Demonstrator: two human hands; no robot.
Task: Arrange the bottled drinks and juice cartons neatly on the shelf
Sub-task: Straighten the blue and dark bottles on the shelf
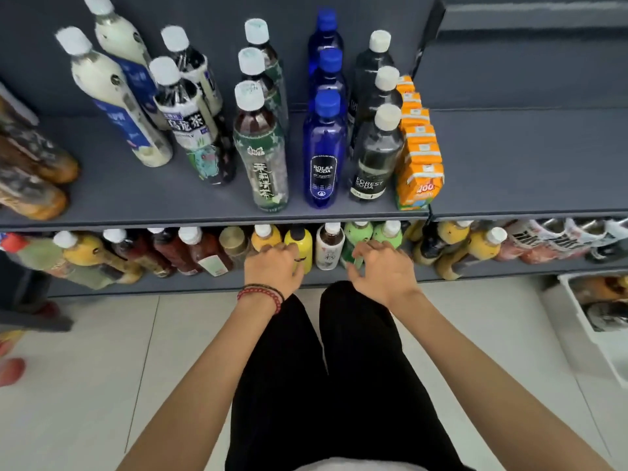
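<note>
Where shelf [170,287] meets tiles [136,351], left hand [272,270] grips yellow bottle [299,237]; right hand [384,270], green bottle [356,231]

Both forearms extend forward, roughly parallel. Left grip [272,268], bracelets [261,295] at the wrist, and right grip [384,271] meet the lower shelf [170,283] edge, fingers curled, backs upward.

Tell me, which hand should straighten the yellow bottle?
Left, probably. The left hand lies against the yellow bottle; the right hand is farther over, its fingers round a green bottle, beyond the white bottle.
</note>
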